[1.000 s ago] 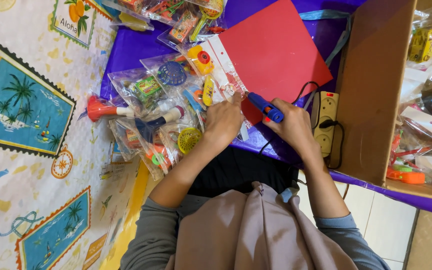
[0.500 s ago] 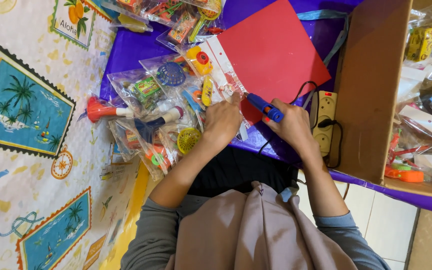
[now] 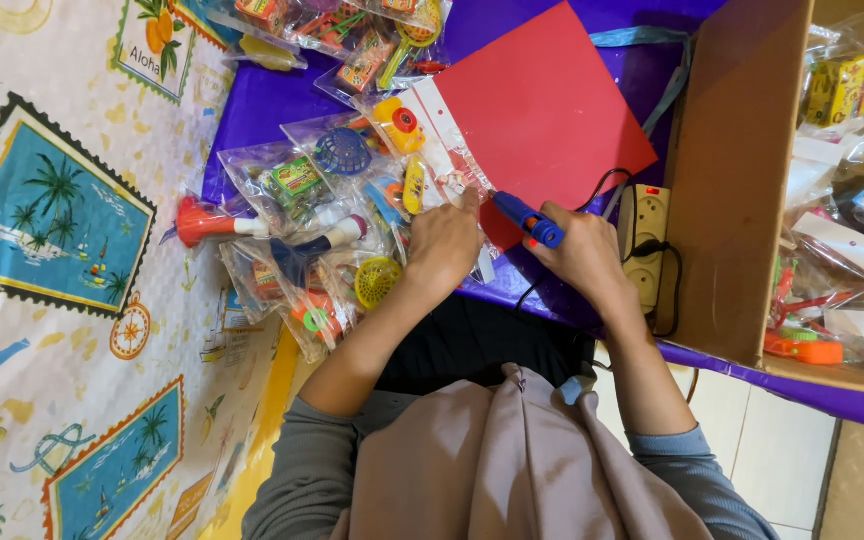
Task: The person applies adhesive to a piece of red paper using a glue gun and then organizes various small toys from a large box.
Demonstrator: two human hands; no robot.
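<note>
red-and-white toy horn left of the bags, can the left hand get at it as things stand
Probably yes: the left hand rests on the toy bags, and the red-and-white toy horn lies uncovered just beyond them, nothing blocking.
</note>
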